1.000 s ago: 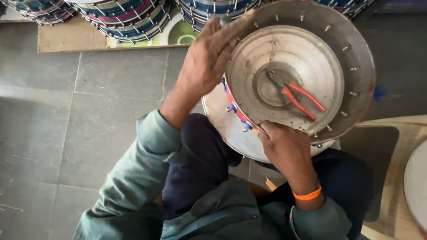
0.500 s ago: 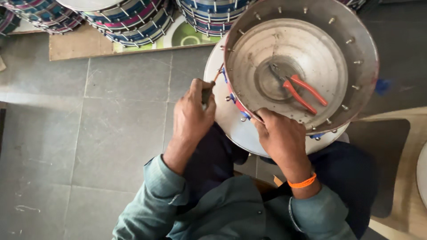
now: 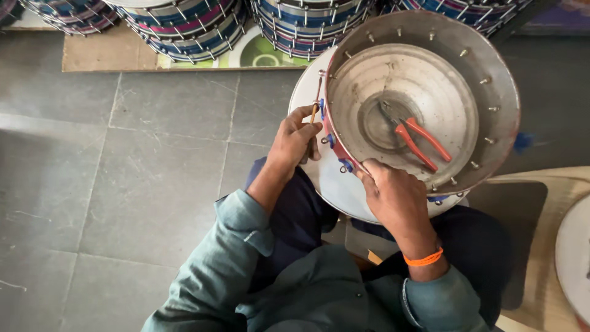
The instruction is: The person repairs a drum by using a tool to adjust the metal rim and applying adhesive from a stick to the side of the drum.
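A round metal drum shell (image 3: 491,55) with hooks around its rim rests on my lap over a white drum skin (image 3: 335,184). Red-handled pliers (image 3: 418,140) lie inside the shell's bowl. My left hand (image 3: 295,138) is at the shell's left edge, its fingers closed on a thin rod (image 3: 314,110) that stands beside the rim. My right hand (image 3: 393,197), with an orange band on the wrist, grips the near rim of the shell next to small blue fittings (image 3: 345,165).
Stacked drums (image 3: 184,24) with blue and pink bands stand at the far side on a mat (image 3: 110,55). Grey stone floor tiles (image 3: 123,184) spread to the left. Another white drum skin (image 3: 574,264) lies at the right edge on a wooden board.
My left hand has come down from the shell's far rim to its left edge and now holds a thin rod. The right hand stays on the near rim.
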`<state>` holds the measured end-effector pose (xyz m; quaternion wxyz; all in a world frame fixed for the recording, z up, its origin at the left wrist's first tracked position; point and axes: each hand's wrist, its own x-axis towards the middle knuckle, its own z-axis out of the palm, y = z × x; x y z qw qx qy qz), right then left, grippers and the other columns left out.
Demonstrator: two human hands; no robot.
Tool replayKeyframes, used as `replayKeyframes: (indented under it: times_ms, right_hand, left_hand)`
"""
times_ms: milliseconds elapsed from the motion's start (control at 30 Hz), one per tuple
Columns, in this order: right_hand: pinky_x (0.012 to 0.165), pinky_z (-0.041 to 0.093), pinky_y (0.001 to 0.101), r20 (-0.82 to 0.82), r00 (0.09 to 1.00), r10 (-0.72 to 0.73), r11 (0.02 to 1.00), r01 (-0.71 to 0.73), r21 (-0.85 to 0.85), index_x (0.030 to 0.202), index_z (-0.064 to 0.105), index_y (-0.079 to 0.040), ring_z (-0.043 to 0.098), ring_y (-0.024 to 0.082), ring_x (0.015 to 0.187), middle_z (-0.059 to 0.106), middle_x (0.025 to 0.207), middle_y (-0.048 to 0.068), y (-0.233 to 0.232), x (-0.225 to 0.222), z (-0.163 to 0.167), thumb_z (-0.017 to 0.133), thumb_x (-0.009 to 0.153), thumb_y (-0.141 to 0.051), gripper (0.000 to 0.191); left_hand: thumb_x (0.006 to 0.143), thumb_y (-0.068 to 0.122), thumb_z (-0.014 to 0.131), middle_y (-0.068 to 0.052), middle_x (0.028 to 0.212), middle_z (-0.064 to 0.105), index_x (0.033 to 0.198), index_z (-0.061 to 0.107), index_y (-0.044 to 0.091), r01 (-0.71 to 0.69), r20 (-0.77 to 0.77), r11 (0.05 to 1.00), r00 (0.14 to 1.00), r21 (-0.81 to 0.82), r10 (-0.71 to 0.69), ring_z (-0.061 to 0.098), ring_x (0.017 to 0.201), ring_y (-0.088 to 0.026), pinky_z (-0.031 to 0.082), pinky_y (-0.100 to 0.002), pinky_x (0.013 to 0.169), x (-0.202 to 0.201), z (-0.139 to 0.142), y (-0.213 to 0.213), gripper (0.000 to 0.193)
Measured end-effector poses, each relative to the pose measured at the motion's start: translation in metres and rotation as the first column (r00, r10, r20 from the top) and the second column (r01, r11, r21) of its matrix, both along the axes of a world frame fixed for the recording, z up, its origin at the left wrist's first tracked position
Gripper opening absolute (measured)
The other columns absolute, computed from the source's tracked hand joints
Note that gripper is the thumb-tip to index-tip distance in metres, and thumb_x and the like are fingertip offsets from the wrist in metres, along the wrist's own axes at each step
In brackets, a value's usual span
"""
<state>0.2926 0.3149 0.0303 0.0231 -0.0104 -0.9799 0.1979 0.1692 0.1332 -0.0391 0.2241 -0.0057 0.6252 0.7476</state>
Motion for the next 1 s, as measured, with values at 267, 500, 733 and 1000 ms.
replayKeyframes:
  times_ms: [267, 500, 733, 1000]
  right_hand:
    - [0.059, 0.048, 0.0529, -0.020, 1.000, 0.015, 1.000, -0.015, 0.009, 0.088, 0.064, -0.010, 0.066, 0.042, 0.071, 0.068, 0.072, 0.017, 0.003, 0.000, -0.003, 0.067, 0.095, -0.026, 0.018]
    - [0.059, 0.047, 0.0527, -0.040, 0.998, 0.039, 0.999, -0.040, -0.025, 0.089, 0.064, -0.009, 0.066, 0.042, 0.070, 0.068, 0.072, 0.017, 0.003, 0.002, 0.000, 0.067, 0.095, -0.027, 0.020]
    - [0.064, 0.050, 0.0503, 0.087, 0.980, 0.178, 0.971, -0.161, -0.175, 0.098, 0.069, -0.009, 0.068, 0.041, 0.074, 0.071, 0.080, 0.019, 0.019, -0.012, 0.022, 0.066, 0.094, -0.033, 0.025]
    - [0.075, 0.054, 0.0487, -0.080, 0.916, 0.394, 0.919, -0.392, 0.045, 0.109, 0.072, -0.010, 0.070, 0.039, 0.088, 0.074, 0.096, 0.017, 0.029, -0.132, 0.018, 0.066, 0.092, -0.017, 0.020]
  left_hand:
    - [0.098, 0.014, 0.055, -0.005, 0.065, 0.061, 0.142, 0.053, 0.007, -0.043, -0.093, 0.972, 0.995, -0.229, 0.022, 0.057, 0.047, -0.012, 0.046, -0.029, 0.044, 0.013, -0.019, 0.003, 0.044]
    - [0.088, -0.009, 0.063, 0.000, 0.082, 0.067, 0.114, 0.072, 0.002, -0.146, -0.280, 0.983, 0.954, -0.109, 0.111, 0.059, 0.074, -0.007, 0.048, -0.022, 0.067, -0.032, -0.074, 0.011, 0.030]
    - [0.085, -0.009, 0.064, -0.001, 0.079, 0.067, 0.099, 0.074, -0.001, -0.153, -0.244, 0.988, 0.959, -0.031, 0.141, 0.057, 0.069, -0.006, 0.043, -0.023, 0.059, -0.041, -0.075, 0.008, 0.019]
    - [0.105, 0.017, 0.059, -0.004, 0.075, 0.065, 0.099, 0.073, -0.003, -0.204, -0.046, 0.962, 0.976, 0.180, 0.215, 0.050, 0.057, -0.008, 0.040, -0.025, 0.053, -0.034, -0.053, 0.010, 0.025]
